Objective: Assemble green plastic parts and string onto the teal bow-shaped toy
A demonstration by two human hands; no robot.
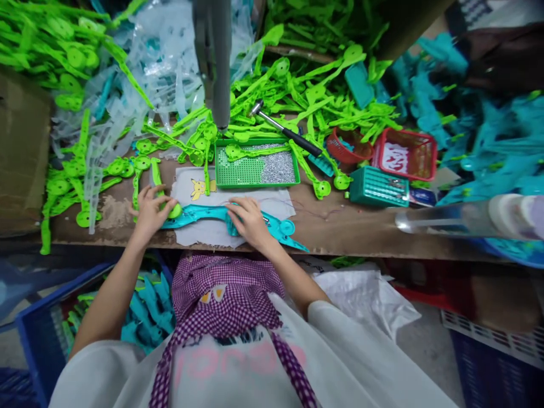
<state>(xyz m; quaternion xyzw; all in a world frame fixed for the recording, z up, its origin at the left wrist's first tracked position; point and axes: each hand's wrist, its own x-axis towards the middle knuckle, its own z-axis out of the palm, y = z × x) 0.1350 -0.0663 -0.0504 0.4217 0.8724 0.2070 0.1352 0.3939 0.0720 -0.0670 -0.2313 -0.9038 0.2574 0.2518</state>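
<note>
A long turquoise plastic toy-shell half (204,213) lies across a pale cloth (195,235) at the bench's front edge. My right hand (249,222) is closed over its middle, fingertips on the shell. At the shell's left end, my left hand (152,214) curls its fingers around a lime-green plastic arm (174,211); part of that arm is hidden beneath the fingers. Just behind the cloth stands a green tray (240,171) with many small metal pieces, and another green arm lies across it. Above the tray hangs a grey tool head (219,73) with its narrow tip pointing down.
Lime-green arms (314,107) and clear plastic parts (157,56) are heaped behind. A hammer (289,130) rests there. Right of it stand red baskets (432,153) and a teal basket (378,190). A transparent bottle-like object (454,218) juts in from the right. Below left sits a blue crate (32,328).
</note>
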